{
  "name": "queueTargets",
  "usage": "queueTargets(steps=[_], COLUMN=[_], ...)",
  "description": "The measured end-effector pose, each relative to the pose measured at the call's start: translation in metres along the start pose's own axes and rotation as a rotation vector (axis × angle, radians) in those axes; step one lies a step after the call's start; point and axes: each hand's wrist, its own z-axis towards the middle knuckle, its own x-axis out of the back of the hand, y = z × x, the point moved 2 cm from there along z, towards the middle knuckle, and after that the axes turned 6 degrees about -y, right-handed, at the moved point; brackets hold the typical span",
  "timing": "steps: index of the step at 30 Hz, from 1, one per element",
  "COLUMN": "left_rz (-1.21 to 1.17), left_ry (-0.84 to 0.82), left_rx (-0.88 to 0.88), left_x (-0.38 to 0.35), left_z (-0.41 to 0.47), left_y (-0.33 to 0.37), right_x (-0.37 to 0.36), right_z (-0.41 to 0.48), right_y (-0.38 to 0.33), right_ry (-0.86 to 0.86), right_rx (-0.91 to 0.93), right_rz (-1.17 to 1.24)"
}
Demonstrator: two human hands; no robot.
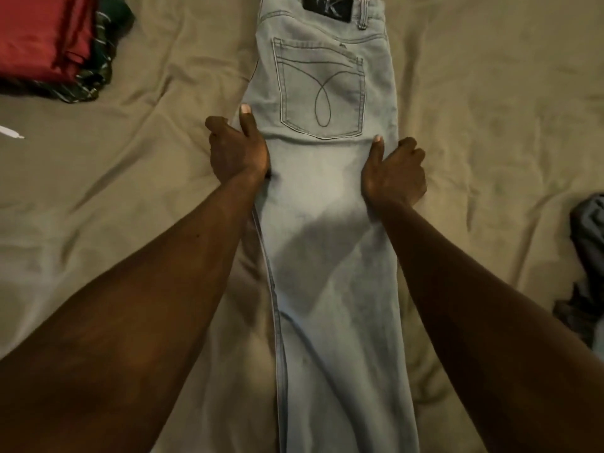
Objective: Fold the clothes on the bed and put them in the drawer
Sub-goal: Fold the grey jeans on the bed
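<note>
A pair of light blue jeans (327, 223) lies lengthwise down the middle of the bed, folded in half along its length, back pocket up and waistband at the far end. My left hand (237, 148) grips the jeans' left edge just below the pocket, thumb on top and fingers curled under the fabric. My right hand (394, 173) grips the right edge at the same height in the same way. The legs run toward me between my forearms.
The beige bedsheet (490, 109) is wrinkled. A folded pile with a red garment (42, 34) on a dark patterned one (101, 60) sits at the far left. A crumpled dark grey-blue garment (585, 263) lies at the right edge.
</note>
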Motion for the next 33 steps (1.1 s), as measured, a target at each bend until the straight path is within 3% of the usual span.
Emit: queueTargets(steps=[5, 9, 14, 19, 24, 27, 30, 33], left_rz=[0.045, 0.185, 0.426, 0.295, 0.089, 0.095, 0.161, 0.146], left_ry=[0.065, -0.013, -0.160, -0.175, -0.025, 0.006, -0.050, -0.101], left_rx=[-0.124, -0.040, -0.277, -0.248, -0.218, -0.127, -0.077, -0.119], left_x=[0.016, 0.029, 0.024, 0.023, 0.045, 0.045, 0.041, 0.050], left_z=[-0.099, -0.190, -0.255, -0.249, -0.258, -0.282, -0.335, -0.370], left_y=[-0.053, -0.123, -0.146, -0.153, -0.160, -0.158, -0.172, -0.197], right_x=[0.014, 0.022, 0.026, 0.031, 0.037, 0.045, 0.059, 0.063], right_z=[-0.106, -0.192, -0.243, -0.224, -0.232, -0.241, -0.272, -0.313], right_y=[0.059, 0.106, 0.128, 0.151, 0.160, 0.166, 0.185, 0.208], right_ry=[-0.088, -0.056, 0.017, -0.174, -0.155, -0.175, -0.153, -0.074], right_rx=[-0.142, -0.270, -0.141, -0.143, -0.111, -0.144, -0.205, -0.116], right_rz=[0.006, 0.061, 0.128, 0.223, 0.320, 0.347, 0.292, 0.175])
